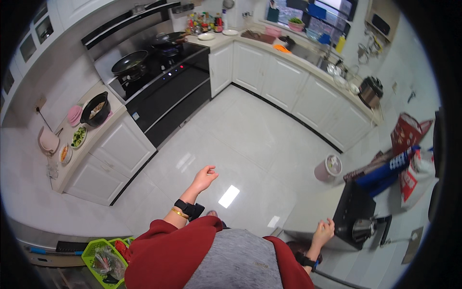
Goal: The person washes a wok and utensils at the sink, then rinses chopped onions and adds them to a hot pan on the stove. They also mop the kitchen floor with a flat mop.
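My left hand [205,177] hangs in the air above the tiled floor [231,141], its fingers loosely bent and nothing in them. A black strap and a gold-coloured bangle [180,213] circle that wrist. Off to the right, my right hand [323,233] is also bare of any object, with bent, parted fingers. It appears beside a black-topped cabinet [348,213] that bears a steel kettle [362,229]; whether it touches the cabinet I cannot tell. On the left counter are a black pot of food [96,110], a plate of green vegetables [78,137] and a small bowl of food [65,153].
Woks [130,63] sit on the gas stove [162,72], whose panel lights glow. A sink [306,54] and a pressure cooker [370,92] line the far counter. A waste bin [328,168] stands on the floor, right; a green basket [103,262] is behind me, left.
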Demonstrator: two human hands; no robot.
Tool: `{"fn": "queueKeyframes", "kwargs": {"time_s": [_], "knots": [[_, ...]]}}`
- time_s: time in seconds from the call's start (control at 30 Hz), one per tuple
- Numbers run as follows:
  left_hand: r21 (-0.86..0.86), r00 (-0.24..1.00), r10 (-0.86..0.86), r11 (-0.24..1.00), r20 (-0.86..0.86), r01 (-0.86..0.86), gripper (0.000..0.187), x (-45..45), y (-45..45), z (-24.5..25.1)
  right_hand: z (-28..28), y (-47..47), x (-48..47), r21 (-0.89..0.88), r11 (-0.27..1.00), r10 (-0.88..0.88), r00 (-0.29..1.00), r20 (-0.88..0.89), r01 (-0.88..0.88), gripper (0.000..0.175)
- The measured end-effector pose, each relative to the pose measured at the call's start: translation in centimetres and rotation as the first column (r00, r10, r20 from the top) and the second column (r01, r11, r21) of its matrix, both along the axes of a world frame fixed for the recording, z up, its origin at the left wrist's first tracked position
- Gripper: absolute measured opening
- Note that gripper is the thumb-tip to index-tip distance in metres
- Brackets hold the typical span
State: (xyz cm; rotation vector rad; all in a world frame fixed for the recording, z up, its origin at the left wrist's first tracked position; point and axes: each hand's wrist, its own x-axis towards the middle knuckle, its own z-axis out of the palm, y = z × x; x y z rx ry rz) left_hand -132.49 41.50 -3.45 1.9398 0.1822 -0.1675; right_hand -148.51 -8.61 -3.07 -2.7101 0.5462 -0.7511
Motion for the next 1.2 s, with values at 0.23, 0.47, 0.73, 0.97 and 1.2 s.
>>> {"fn": "queueKeyframes", "kwargs": {"time_s": [0.23,0.47,0.73,0.97,1.2], "knots": [[-0.115,0.925,0.331,0.942,0.187,-0.314,0.038,7.3,11.4,2.2,5.7,14.1,22.0,0.356,0.875,0.348,0.937,0.008,-0.328,0.038],[-0.376,0.851,0.519,0.774,-0.085,-0.51,0.033,13.6,16.2,2.0,1.4,18.0,36.8,0.36,0.806,0.554,0.813,-0.179,-0.47,0.028],[-0.503,0.773,0.632,0.688,0.062,-0.523,0.039,30.7,20.3,1.8,2.4,24.6,63.8,0.642,0.482,0.804,0.592,-0.053,-0.597,0.027],[-0.358,0.691,0.712,0.681,0.122,-0.638,0.028,44.1,23.6,4.0,11.7,40.8,86.1,0.648,0.078,0.987,0.15,0.055,-0.757,0.031],[-0.272,0.606,0.762,0.648,0.229,-0.712,0.025,54.5,30.3,3.0,17.2,58.5,102.7,0.636,0.153,0.988,0.121,-0.094,-0.756,0.048]]}}
